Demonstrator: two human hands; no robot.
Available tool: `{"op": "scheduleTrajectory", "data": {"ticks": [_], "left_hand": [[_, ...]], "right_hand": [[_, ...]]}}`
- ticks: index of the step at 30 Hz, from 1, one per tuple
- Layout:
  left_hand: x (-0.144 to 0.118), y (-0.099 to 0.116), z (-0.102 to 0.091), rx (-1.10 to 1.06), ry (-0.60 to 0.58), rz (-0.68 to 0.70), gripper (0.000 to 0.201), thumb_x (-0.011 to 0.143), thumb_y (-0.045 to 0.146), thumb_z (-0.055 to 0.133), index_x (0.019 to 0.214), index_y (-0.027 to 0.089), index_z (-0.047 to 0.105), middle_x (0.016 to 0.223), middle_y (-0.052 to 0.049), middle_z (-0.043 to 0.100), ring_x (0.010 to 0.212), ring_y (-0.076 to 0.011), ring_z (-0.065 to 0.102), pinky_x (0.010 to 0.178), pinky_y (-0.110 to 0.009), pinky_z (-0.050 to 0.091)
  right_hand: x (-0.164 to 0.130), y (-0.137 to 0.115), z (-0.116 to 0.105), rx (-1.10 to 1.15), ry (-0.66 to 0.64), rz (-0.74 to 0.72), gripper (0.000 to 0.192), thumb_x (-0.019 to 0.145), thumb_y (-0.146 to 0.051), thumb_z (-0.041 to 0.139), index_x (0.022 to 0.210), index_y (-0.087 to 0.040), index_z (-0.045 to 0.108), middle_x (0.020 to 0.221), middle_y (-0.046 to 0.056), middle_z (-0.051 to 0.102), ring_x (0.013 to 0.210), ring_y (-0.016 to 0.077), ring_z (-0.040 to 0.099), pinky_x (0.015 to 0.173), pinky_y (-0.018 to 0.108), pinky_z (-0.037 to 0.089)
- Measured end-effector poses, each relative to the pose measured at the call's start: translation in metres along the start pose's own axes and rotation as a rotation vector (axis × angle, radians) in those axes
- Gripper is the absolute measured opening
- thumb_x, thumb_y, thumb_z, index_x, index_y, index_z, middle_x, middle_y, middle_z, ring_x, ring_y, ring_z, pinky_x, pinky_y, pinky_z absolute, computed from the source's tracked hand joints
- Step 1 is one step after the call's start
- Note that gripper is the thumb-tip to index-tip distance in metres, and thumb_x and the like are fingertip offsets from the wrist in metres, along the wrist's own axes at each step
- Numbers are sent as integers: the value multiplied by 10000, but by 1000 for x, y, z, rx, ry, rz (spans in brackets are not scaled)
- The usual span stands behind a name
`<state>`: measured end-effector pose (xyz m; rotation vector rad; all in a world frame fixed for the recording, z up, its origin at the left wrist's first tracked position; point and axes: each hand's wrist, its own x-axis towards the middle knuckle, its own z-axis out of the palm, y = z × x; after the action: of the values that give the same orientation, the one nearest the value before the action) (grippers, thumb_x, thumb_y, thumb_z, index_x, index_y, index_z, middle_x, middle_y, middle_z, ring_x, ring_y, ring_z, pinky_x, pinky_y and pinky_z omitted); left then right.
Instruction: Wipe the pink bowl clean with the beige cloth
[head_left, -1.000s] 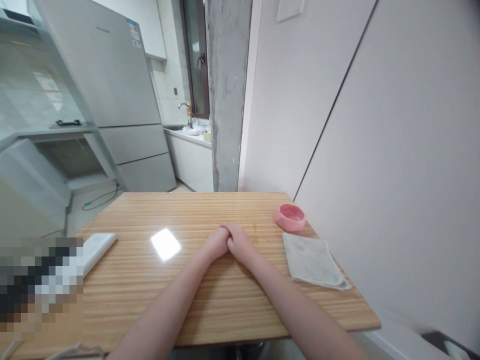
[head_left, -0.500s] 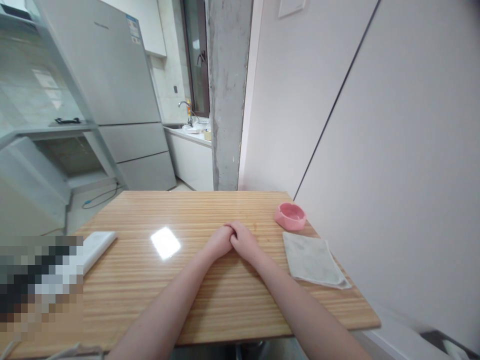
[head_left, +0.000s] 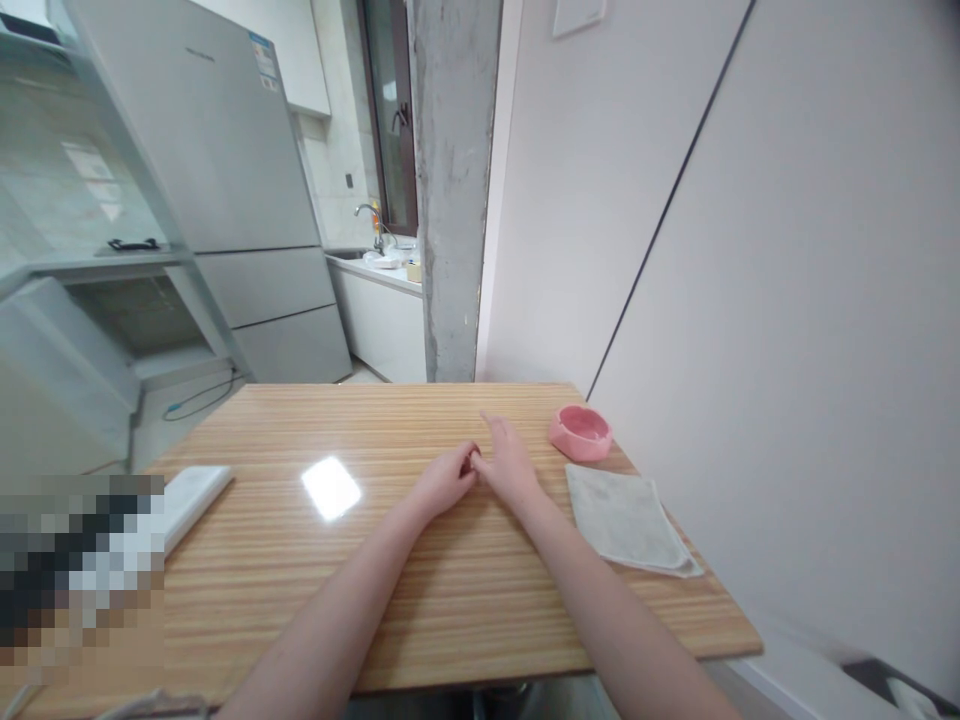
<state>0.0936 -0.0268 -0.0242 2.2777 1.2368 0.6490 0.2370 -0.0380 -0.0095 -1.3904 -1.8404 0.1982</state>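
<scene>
Pink faceted round dish (head_left: 581,436): at the right edge of the glossy wood-grain table (head_left: 375,420), near your right hand (head_left: 513,462), not touched. Right fingers: mostly outstretched, grasping no object; thumb meets your left hand (head_left: 448,480). Left fingers: loosely curled; whether they grip that thumb cannot be told. Grey folded cloth (head_left: 626,520): just beside the dish, nearer you.
</scene>
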Motion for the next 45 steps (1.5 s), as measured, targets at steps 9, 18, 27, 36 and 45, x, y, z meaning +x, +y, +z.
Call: {"op": "scheduleTrajectory", "data": {"ticks": [9,18,27,36,45], "left_hand": [[-1,4,-7,-19,-15,4,194,850,287,419,851,196,590,646,22,566,614,-124,502,573,-229,334],[0,3,-6,18,-28,18,208,847,277,422,800,188,604,707,-6,617,654,-138,523,592,-233,344],[0,4,-7,17,-34,17,211,846,273,417,807,189,607,719,-13,623,669,-142,534,601,-236,356],[0,3,-5,-33,71,16,396,848,275,449,1235,196,474,820,-6,606,700,-134,552,674,-263,441],[-3,10,-16,50,214,216,587,768,215,595,1326,224,413,1478,-107,255,1377,-251,235,1126,-412,261]], "right_hand": [[10,52,-43,-585,123,399,328,777,-210,494,1086,-144,583,1286,152,492,1166,287,458,1074,547,108],[7,54,-59,-701,30,580,276,823,-222,444,1038,-121,582,1025,161,631,1047,298,542,1016,577,164],[8,61,-68,-653,-73,637,291,859,-215,390,1044,-152,606,1031,159,645,1057,276,556,956,521,280],[16,35,-50,-313,-65,246,138,831,-287,518,884,-183,591,990,82,654,988,210,566,882,356,383],[6,11,-6,-189,-228,-49,202,775,-214,611,973,-175,612,1021,88,663,1006,214,570,944,370,363]]}}
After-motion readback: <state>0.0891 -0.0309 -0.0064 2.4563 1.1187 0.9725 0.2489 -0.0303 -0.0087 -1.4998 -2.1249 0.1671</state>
